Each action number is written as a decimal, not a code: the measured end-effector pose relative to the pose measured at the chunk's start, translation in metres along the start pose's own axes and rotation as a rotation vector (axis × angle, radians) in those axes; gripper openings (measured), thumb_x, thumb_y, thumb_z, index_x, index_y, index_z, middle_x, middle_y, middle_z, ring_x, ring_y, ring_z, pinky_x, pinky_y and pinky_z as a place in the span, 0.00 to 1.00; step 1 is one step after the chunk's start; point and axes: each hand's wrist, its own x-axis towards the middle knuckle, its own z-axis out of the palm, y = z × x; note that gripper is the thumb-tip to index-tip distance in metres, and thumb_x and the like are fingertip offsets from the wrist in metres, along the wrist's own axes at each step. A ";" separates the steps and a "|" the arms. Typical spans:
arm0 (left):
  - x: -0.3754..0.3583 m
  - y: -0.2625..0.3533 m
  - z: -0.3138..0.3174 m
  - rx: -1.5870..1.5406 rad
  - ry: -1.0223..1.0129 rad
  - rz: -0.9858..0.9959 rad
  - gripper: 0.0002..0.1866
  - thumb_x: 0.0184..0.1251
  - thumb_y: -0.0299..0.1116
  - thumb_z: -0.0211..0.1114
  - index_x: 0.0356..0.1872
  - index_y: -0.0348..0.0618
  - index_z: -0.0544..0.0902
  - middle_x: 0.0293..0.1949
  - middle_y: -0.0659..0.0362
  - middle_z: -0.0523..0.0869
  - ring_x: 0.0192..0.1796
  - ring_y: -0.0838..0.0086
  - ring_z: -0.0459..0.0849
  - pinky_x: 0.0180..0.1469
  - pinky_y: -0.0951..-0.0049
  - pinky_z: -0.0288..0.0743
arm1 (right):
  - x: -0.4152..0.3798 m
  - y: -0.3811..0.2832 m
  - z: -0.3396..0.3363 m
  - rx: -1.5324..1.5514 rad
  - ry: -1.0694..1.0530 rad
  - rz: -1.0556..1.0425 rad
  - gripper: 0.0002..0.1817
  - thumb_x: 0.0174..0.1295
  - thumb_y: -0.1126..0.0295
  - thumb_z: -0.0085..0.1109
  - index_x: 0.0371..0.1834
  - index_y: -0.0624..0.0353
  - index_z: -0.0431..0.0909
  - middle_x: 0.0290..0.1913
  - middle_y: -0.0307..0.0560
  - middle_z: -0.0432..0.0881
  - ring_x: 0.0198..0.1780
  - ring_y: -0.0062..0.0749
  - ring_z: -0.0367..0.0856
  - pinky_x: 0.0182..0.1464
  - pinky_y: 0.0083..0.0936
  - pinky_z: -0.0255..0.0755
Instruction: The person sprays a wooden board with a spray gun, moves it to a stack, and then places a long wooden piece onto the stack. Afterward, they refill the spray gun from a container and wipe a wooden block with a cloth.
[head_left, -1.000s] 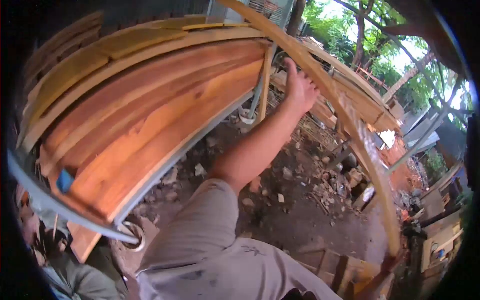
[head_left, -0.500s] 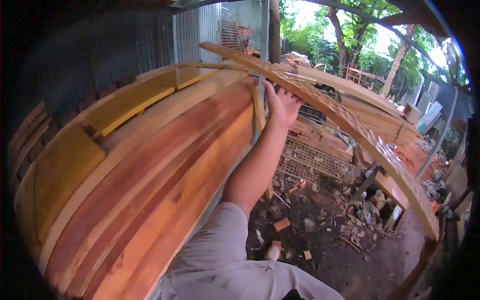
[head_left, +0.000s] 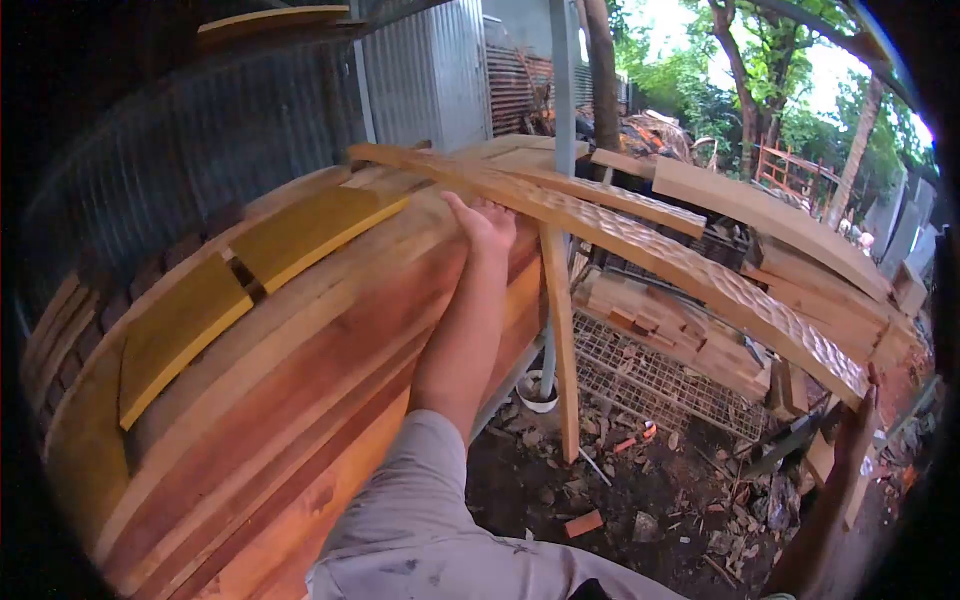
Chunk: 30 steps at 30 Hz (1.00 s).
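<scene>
A long wooden beam (head_left: pixel 640 240) with a scalloped, carved-looking face slants across the view, from the upper middle down to the right. My left hand (head_left: pixel 487 222) supports it from below near its far end, thumb apart and fingers partly hidden behind the wood. At the near right end, my right hand (head_left: pixel 868 405) presses against the beam's tip; it is dark and its grip is only partly visible. Under my left hand lies a stack of reddish-brown planks (head_left: pixel 370 330), with yellow-painted boards (head_left: pixel 190 330) along its far side.
A grey metal post (head_left: pixel 564 90) rises behind the beam. Beside it, a wooden strut (head_left: pixel 561 350) leans down to the debris-strewn ground (head_left: pixel 640 500). More timber (head_left: pixel 790 215) is piled at right, above a wire mesh (head_left: pixel 660 375). Corrugated sheeting (head_left: pixel 410 90) stands behind.
The beam and my left hand have moved left over the plank stack, and the beam's far end is lower. My right hand has come clearly into view at its near end.
</scene>
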 end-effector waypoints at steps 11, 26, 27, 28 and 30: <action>0.155 0.038 -0.038 -0.182 0.120 0.403 0.39 0.65 0.65 0.45 0.68 0.46 0.61 0.69 0.56 0.62 0.69 0.62 0.61 0.71 0.55 0.52 | 0.091 0.036 0.183 -0.918 -0.171 -0.400 0.42 0.52 0.87 0.60 0.71 0.50 0.57 0.70 0.52 0.61 0.70 0.43 0.61 0.66 0.36 0.62; 0.289 0.077 -0.110 0.081 0.499 0.504 0.36 0.66 0.59 0.45 0.66 0.39 0.63 0.65 0.51 0.67 0.65 0.59 0.67 0.68 0.57 0.56 | 0.162 0.018 0.333 0.135 -0.178 0.115 0.25 0.66 0.66 0.53 0.67 0.56 0.63 0.61 0.48 0.70 0.57 0.36 0.74 0.49 0.27 0.74; 0.281 0.079 -0.105 0.087 0.500 0.512 0.36 0.66 0.59 0.45 0.66 0.39 0.63 0.65 0.51 0.67 0.65 0.59 0.67 0.68 0.57 0.56 | 0.160 0.017 0.338 0.229 -0.153 0.203 0.25 0.68 0.63 0.52 0.66 0.55 0.64 0.60 0.47 0.70 0.56 0.35 0.75 0.48 0.26 0.74; 0.267 0.078 -0.092 0.094 0.518 0.493 0.36 0.67 0.58 0.45 0.65 0.39 0.63 0.65 0.51 0.67 0.65 0.59 0.67 0.68 0.58 0.57 | 0.157 0.019 0.339 0.191 -0.147 0.178 0.26 0.68 0.58 0.51 0.66 0.55 0.64 0.60 0.48 0.69 0.53 0.33 0.75 0.45 0.25 0.74; 0.253 0.070 -0.072 0.101 0.535 0.472 0.35 0.68 0.56 0.45 0.65 0.39 0.63 0.65 0.51 0.67 0.65 0.59 0.67 0.68 0.58 0.57 | 0.154 0.019 0.345 0.154 -0.139 0.153 0.27 0.68 0.53 0.49 0.66 0.55 0.65 0.60 0.48 0.69 0.50 0.31 0.76 0.43 0.25 0.73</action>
